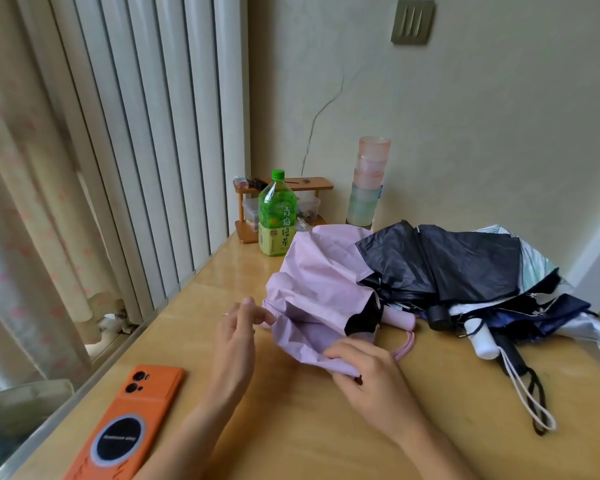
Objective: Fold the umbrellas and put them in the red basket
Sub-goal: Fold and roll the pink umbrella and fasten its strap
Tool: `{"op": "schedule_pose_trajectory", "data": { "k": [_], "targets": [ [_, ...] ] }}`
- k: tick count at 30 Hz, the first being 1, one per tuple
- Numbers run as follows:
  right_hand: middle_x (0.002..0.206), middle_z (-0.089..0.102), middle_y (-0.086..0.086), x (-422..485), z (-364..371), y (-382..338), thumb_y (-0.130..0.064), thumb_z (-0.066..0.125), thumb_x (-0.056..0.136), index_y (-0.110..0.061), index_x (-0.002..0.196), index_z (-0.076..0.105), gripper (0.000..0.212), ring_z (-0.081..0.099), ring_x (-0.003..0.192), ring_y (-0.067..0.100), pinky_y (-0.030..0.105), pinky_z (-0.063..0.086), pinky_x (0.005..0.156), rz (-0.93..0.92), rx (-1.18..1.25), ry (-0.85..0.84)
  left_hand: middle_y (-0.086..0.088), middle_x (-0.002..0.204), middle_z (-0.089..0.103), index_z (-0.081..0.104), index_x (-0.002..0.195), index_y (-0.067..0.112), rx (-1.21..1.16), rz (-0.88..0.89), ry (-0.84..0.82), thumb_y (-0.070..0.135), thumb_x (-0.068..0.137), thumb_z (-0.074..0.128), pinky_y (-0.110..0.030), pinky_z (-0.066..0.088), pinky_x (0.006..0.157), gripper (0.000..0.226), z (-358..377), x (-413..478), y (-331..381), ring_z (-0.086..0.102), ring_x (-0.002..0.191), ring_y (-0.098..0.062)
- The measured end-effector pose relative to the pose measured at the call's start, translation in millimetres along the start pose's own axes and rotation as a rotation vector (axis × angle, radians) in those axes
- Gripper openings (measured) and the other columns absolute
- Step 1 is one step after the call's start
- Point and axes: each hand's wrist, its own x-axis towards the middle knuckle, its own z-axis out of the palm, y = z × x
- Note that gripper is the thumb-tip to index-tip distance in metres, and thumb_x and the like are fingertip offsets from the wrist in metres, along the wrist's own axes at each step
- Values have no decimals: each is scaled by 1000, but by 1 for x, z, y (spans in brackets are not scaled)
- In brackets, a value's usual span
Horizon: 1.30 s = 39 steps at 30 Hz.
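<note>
The right hand [368, 372] grips the near edge of the lilac umbrella [319, 289], its fingers curled over a fold of the loose canopy. The left hand [238, 327] is held just beside the canopy's left edge with fingers loosely bent and fingertips at the fabric; whether it pinches the cloth cannot be told. The lilac umbrella lies unfolded and crumpled on the wooden table [291, 438], its pink handle [399, 318] pointing right. Its far side touches a black umbrella [447, 265], which lies heaped together with a pale patterned umbrella [534, 265], their handles and cords trailing toward the table's near edge. An orange phone [132, 420] lies face down at the left, and a green tea bottle [278, 220] stands behind the canopy near stacked cups [368, 181]
</note>
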Motion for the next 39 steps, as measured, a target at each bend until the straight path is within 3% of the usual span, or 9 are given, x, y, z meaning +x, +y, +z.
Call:
{"op": "schedule_pose_trajectory", "data": {
  "k": [5, 9, 14, 19, 23, 27, 32, 36, 39],
  "targets": [
    [92, 57, -13, 3, -10, -4, 7, 69, 80, -18, 88, 63, 27, 59, 86, 14, 33, 50, 74, -38, -43, 98, 9, 94, 63, 75, 76, 26, 343, -17, -173, 47, 101, 51, -15, 37, 75, 40, -9, 1, 6, 55, 103, 0],
    [96, 65, -13, 0, -12, -6, 7, 49, 70, -19, 94, 69, 40, 62, 93, 10, 31, 51, 81, -27, 98, -204, 8, 92, 61, 71, 68, 28, 515, 89, -162, 37, 89, 73, -7, 33, 75, 23, -26, -9, -4, 52, 100, -1],
    [107, 74, -7, 13, -3, 26, 6, 43, 86, -11, 105, 78, 43, 69, 103, 13, 10, 45, 86, 296, 95, -63, 9, 59, 63, 64, 57, 26, 525, 25, -95, 46, 74, 58, -31, 44, 71, 27, -28, -25, -17, 56, 86, -13],
    [109, 69, 16, 27, 11, 60, -39, 32, 99, -7, 104, 69, 49, 60, 105, 36, 44, 44, 93, 409, -325, -236, 10, 69, 61, 67, 68, 29, 535, 18, -180, 21, 81, 74, -20, 39, 67, 17, -14, -26, -15, 54, 86, -7],
    [117, 68, 7, 37, 8, 66, -30, 36, 109, -16, 113, 64, 32, 55, 117, 26, 43, 32, 106, 364, -450, -312, 6, 71, 57, 67, 74, 31, 543, 15, -224, 32, 78, 67, -18, 34, 64, 4, -5, -17, -16, 53, 86, -12],
    [110, 70, 8, 46, 5, 58, -34, 36, 108, -16, 94, 63, 35, 59, 108, 30, 42, 37, 96, 375, -472, -308, 4, 72, 57, 65, 74, 30, 524, 36, -204, 24, 82, 75, -20, 35, 63, 13, -6, -13, -24, 53, 81, -12],
    [85, 65, 1, 25, 21, 26, -51, 58, 93, -20, 87, 69, 33, 62, 84, 24, 36, 47, 77, 157, -391, 133, 1, 82, 61, 65, 80, 24, 237, 21, -100, 37, 78, 69, -35, 47, 71, 13, -13, -16, -25, 58, 83, -19],
    [119, 57, -5, 8, 21, -2, -65, 64, 85, -28, 119, 66, 50, 55, 108, 16, 30, 47, 93, -43, -300, -46, -2, 93, 66, 67, 88, 28, 92, -43, -109, 44, 81, 66, -36, 47, 73, 18, -19, -11, -26, 60, 85, -21],
    [115, 52, -6, 8, 26, -9, -56, 67, 81, -25, 121, 62, 51, 54, 109, 17, 30, 50, 90, -87, -383, -123, 1, 84, 68, 66, 88, 22, 13, -66, -146, 28, 91, 68, -30, 47, 68, 7, -19, -13, -22, 61, 78, -16]
  ]
}}
